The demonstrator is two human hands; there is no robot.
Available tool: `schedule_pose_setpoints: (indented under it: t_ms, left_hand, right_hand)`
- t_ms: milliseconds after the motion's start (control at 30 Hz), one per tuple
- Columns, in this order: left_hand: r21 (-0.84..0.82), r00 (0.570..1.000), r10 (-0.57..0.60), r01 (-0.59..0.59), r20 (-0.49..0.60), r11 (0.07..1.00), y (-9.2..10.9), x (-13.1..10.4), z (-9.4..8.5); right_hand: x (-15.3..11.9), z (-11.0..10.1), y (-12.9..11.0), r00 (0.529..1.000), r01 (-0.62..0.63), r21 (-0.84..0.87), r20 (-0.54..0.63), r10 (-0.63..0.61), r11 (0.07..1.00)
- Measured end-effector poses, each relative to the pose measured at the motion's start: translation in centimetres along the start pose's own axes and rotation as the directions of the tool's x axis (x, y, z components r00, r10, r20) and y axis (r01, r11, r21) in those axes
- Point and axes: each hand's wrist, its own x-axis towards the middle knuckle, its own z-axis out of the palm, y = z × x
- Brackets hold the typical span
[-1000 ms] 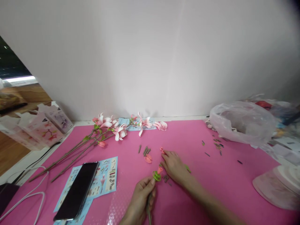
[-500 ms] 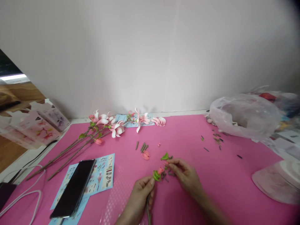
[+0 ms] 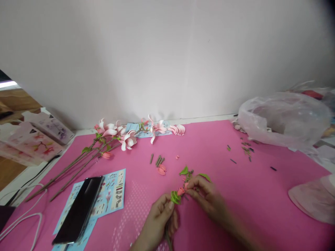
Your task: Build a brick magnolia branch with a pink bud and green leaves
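My left hand [image 3: 159, 218], closed, grips a brown stem [image 3: 168, 238] topped by a curled green piece [image 3: 175, 197] and a coral bud [image 3: 180, 191]. Touching the bud from the right, my right hand [image 3: 206, 195] pinches a small coral piece [image 3: 186, 186]. Just beyond the fingers lie a green leaf [image 3: 184, 170] and small brown bits; another leaf [image 3: 205, 177] shows behind my right hand. Coral petals [image 3: 161, 169] and short brown sticks [image 3: 159, 160] rest farther back on the pink mat [image 3: 209, 150].
Assembled pink flowers [image 3: 128, 140] on long stems lie at the back left. A black phone [image 3: 78, 209] sits on blue printed sheets [image 3: 119, 190]. Printed boxes [image 3: 43, 141] and a white cable [image 3: 39, 223] are left. A plastic bag [image 3: 282, 118] and a translucent container [image 3: 314, 198] stand right.
My right hand has come closer to the stem, bringing a small coral piece up against the bud. A leaf behind that hand now shows. The view has shifted slightly.
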Motion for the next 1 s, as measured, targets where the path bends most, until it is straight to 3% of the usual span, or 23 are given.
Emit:
schedule_pose_setpoints:
  t_ms: [167, 467, 667, 800, 1000]
  left_hand:
    - [-0.022, 1.000, 0.014, -0.013, 0.026, 1.000, -0.3, 0.0, 0.0]
    - [0.090, 0.999, -0.025, 0.029, -0.046, 0.996, -0.3, -0.1, 0.0]
    - [0.167, 0.995, -0.058, 0.071, -0.078, 0.983, -0.4, -0.2, 0.0]
    - [0.178, 0.994, -0.060, 0.075, -0.093, 0.981, -0.3, -0.3, 0.0]
    - [0.171, 0.995, -0.005, 0.022, -0.102, 0.985, 0.0, -0.4, 0.2]
  right_hand:
    - [-0.4, 0.5, 0.6, 0.996, -0.085, 0.234, 0.057, 0.074, 0.969]
    - [0.2, -0.3, 0.2, 0.999, -0.006, 0.043, 0.036, 0.004, 0.999]
    - [0.0, -0.2, 0.1, 0.995, 0.009, 0.178, 0.096, -0.027, 0.984]
    - [0.0, 0.1, 0.8, 0.998, -0.062, 0.323, 0.035, 0.054, 0.944]
    - [0.2, -0.1, 0.4, 0.999, -0.035, 0.294, 0.000, 0.036, 0.955]
